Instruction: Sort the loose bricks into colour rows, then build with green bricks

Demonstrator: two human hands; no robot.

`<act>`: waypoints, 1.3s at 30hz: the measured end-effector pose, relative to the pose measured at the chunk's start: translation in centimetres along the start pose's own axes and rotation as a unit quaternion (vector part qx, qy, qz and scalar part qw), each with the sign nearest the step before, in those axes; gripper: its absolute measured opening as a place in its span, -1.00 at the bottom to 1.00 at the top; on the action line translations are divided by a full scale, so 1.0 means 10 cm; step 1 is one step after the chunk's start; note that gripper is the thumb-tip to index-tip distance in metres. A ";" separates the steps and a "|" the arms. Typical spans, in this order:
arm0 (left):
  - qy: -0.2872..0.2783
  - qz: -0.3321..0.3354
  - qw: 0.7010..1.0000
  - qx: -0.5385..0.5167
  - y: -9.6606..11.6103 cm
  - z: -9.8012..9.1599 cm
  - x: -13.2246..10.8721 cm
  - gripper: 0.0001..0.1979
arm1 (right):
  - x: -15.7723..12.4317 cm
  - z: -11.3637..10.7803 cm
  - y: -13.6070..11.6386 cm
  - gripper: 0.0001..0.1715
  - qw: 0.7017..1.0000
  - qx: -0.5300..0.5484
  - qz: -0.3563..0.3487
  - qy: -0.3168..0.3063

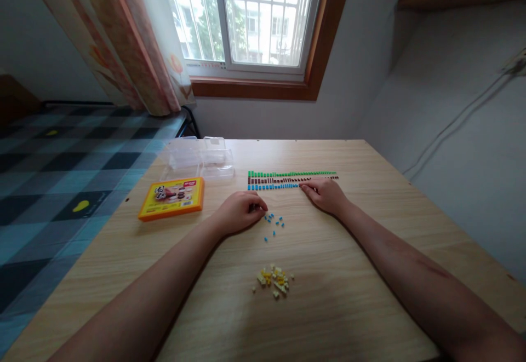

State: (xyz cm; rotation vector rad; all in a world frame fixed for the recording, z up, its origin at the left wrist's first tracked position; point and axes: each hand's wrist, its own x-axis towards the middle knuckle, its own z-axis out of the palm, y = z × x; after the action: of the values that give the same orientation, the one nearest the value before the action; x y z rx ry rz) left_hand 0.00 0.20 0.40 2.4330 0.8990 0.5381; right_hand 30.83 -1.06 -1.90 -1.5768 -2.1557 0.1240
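Observation:
My right hand (325, 194) rests at the right end of a row of small blue bricks (271, 187), its thumb and forefinger pinched together; whatever is between them is too small to make out. Behind that row run a brown row (283, 179) and a green row (287, 174) of similar bricks. My left hand (243, 211) lies on the table with fingers curled, the fingertips beside several loose blue bricks (277, 223). Whether it holds one is hidden. Closer to me sits a small pile of pale and deeper yellow bricks (274, 281).
On the left of the wooden table (353, 307) lies a yellow-orange box (171, 197) with a printed lid. Clear plastic trays (199, 159) stand behind it. A bed with a checked cover (36, 187) adjoins the left side, and a window (263, 17) is ahead.

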 end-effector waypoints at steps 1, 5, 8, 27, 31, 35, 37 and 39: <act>0.001 0.001 1.000 0.001 0.00 0.00 0.00 -0.86 | 0.00 0.00 0.00 -0.60 1.000 -0.006 -0.001 -0.001; 0.004 0.005 1.000 0.004 0.00 0.00 0.00 -0.86 | 0.00 0.01 0.02 -0.61 1.000 0.000 -0.007 -0.001; 0.006 0.008 1.000 0.009 0.00 0.01 0.00 -0.86 | 0.00 0.02 0.05 -0.63 1.000 0.016 -0.020 0.014; 0.001 0.020 1.000 -0.016 -0.01 0.00 -0.01 -0.85 | -0.22 -0.01 -0.54 -0.78 0.966 0.136 -0.218 -0.030; -0.003 0.022 1.000 -0.013 -0.01 0.00 -0.01 -0.86 | -0.22 0.03 -0.59 -0.80 0.965 0.127 -0.222 -0.050; -0.003 0.023 1.000 -0.012 -0.02 0.00 -0.01 -0.86 | -0.20 0.02 -0.58 -0.80 0.966 0.098 -0.226 -0.083; -0.002 0.021 1.000 -0.009 -0.01 0.00 -0.01 -0.85 | -0.19 0.00 -0.53 -0.82 0.968 0.084 -0.218 -0.089; -0.001 0.019 1.000 -0.004 -0.01 0.00 -0.01 -0.84 | -0.18 -0.02 -0.43 -0.84 0.975 0.068 -0.196 -0.080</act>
State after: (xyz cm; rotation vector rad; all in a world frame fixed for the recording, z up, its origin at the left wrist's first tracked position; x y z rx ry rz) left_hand -0.12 0.18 0.35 2.4468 0.8487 0.5514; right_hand 27.52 -4.25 -0.86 -1.0736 -2.4813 0.2714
